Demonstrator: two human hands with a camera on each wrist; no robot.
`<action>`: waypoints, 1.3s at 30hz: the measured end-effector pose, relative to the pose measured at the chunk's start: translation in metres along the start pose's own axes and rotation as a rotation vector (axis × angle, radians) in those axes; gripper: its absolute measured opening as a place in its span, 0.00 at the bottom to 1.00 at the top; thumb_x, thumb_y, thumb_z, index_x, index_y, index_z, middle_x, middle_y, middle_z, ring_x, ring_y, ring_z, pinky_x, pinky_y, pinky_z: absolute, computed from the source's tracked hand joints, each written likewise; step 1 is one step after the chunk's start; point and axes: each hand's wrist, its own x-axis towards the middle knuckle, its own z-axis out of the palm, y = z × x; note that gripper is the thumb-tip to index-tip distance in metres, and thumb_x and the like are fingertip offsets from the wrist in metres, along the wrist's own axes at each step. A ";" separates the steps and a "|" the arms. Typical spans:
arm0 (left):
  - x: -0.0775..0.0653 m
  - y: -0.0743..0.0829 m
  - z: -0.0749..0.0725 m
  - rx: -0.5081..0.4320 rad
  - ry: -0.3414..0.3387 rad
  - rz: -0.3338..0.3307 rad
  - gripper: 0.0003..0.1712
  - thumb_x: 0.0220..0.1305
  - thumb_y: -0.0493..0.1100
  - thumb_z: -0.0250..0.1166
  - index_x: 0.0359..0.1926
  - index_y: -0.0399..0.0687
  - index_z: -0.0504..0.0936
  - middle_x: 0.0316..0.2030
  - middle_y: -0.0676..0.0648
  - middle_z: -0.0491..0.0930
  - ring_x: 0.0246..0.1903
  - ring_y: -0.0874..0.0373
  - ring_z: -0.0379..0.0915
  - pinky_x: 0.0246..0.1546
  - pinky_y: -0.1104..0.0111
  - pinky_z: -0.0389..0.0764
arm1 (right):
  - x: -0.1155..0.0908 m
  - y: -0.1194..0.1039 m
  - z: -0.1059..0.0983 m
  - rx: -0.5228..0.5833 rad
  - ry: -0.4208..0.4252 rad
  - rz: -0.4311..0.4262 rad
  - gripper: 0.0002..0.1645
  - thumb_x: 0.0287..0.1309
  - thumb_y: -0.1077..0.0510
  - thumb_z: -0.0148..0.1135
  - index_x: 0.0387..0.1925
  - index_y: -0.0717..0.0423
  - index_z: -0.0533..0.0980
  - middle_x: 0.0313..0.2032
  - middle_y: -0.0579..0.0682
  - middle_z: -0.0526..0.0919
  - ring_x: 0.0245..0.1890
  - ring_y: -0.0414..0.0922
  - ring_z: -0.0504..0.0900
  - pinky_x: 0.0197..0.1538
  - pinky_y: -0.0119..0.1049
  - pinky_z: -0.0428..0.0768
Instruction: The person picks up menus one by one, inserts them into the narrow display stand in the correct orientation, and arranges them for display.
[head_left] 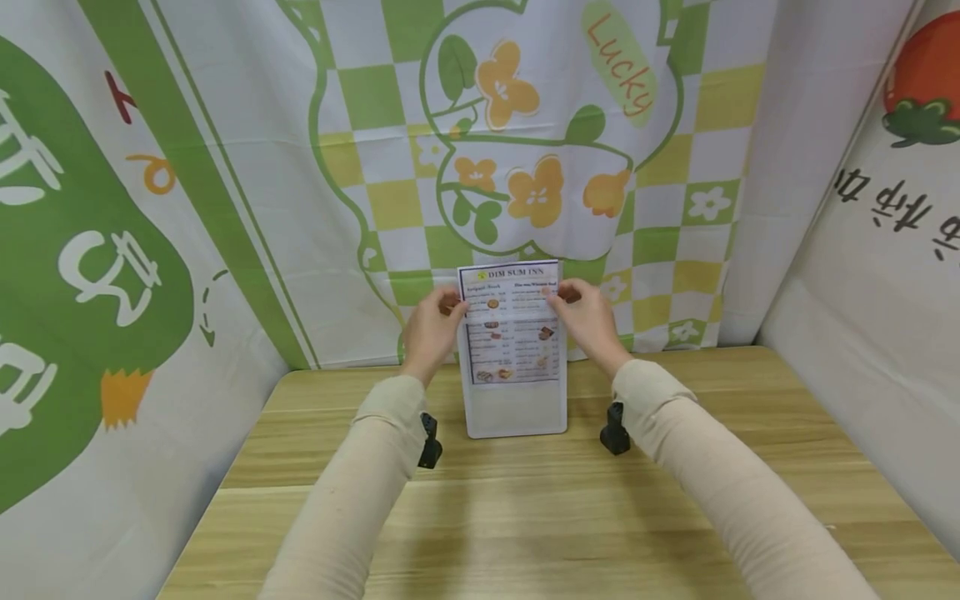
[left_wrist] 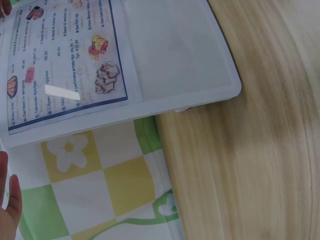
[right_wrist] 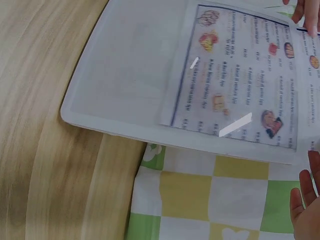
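Observation:
A printed menu sheet (head_left: pixel 512 350) headed "DIM SUM INN" stands upright at the table's back edge. Its lower part lies behind the clear front of a white-rimmed holder (head_left: pixel 517 410), while the top sticks out above. My left hand (head_left: pixel 432 329) pinches the menu's left edge near the top between thumb and fingers. On the opposite edge, at about the same height, my right hand (head_left: pixel 591 321) pinches it too. Both wrist views show the menu (left_wrist: pixel 60 65) inside the holder (right_wrist: pixel 120 65), with a blank band below it.
The wooden table (head_left: pixel 517 517) extends toward me from the holder's foot. Behind it hangs a green, yellow and white checked cloth (head_left: pixel 390 204). Printed cloth walls flank both sides. A black device (head_left: pixel 429 442) sits under the left wrist, another (head_left: pixel 615 429) under the right.

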 end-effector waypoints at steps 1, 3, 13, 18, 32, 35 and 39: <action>0.000 -0.001 0.000 0.005 -0.002 0.004 0.15 0.69 0.48 0.63 0.53 0.48 0.80 0.46 0.50 0.83 0.44 0.55 0.77 0.45 0.59 0.75 | 0.001 -0.002 0.000 0.016 0.009 -0.008 0.18 0.66 0.52 0.64 0.49 0.61 0.79 0.44 0.56 0.82 0.46 0.51 0.78 0.48 0.44 0.77; -0.001 -0.003 0.001 0.012 -0.007 0.006 0.15 0.69 0.48 0.64 0.52 0.49 0.80 0.45 0.50 0.83 0.43 0.55 0.77 0.45 0.59 0.75 | 0.002 -0.004 0.000 0.036 0.028 -0.027 0.17 0.66 0.52 0.64 0.48 0.61 0.79 0.42 0.56 0.83 0.43 0.51 0.79 0.45 0.42 0.77; -0.002 -0.002 0.000 -0.003 -0.009 0.000 0.16 0.70 0.50 0.62 0.54 0.50 0.80 0.44 0.50 0.82 0.42 0.55 0.76 0.42 0.59 0.75 | 0.001 -0.005 0.000 0.032 -0.003 -0.019 0.13 0.67 0.55 0.63 0.47 0.60 0.80 0.41 0.55 0.83 0.43 0.49 0.79 0.44 0.41 0.77; 0.000 0.001 0.000 -0.026 0.013 0.001 0.17 0.70 0.51 0.62 0.55 0.50 0.79 0.42 0.51 0.82 0.41 0.55 0.76 0.40 0.60 0.75 | -0.002 -0.004 0.002 0.038 -0.021 -0.005 0.14 0.67 0.55 0.63 0.48 0.61 0.80 0.42 0.56 0.83 0.43 0.49 0.80 0.46 0.42 0.79; 0.001 0.005 0.000 -0.078 0.057 0.039 0.19 0.70 0.49 0.63 0.60 0.58 0.76 0.45 0.53 0.83 0.44 0.57 0.77 0.40 0.61 0.75 | 0.003 -0.007 0.001 0.049 0.036 -0.055 0.16 0.67 0.58 0.62 0.51 0.64 0.78 0.43 0.59 0.82 0.45 0.52 0.79 0.48 0.44 0.77; 0.001 0.004 0.000 -0.072 0.060 0.044 0.18 0.70 0.49 0.63 0.59 0.59 0.77 0.45 0.52 0.83 0.43 0.57 0.77 0.39 0.61 0.75 | 0.004 -0.008 0.001 0.056 0.053 -0.076 0.16 0.67 0.58 0.63 0.52 0.63 0.78 0.42 0.58 0.82 0.44 0.52 0.79 0.47 0.43 0.75; -0.001 0.002 0.001 -0.058 0.065 0.026 0.15 0.70 0.50 0.63 0.56 0.60 0.79 0.45 0.52 0.84 0.41 0.57 0.78 0.37 0.62 0.75 | 0.003 -0.008 0.000 0.031 0.055 -0.116 0.18 0.67 0.59 0.62 0.56 0.59 0.76 0.41 0.56 0.84 0.41 0.51 0.79 0.40 0.43 0.76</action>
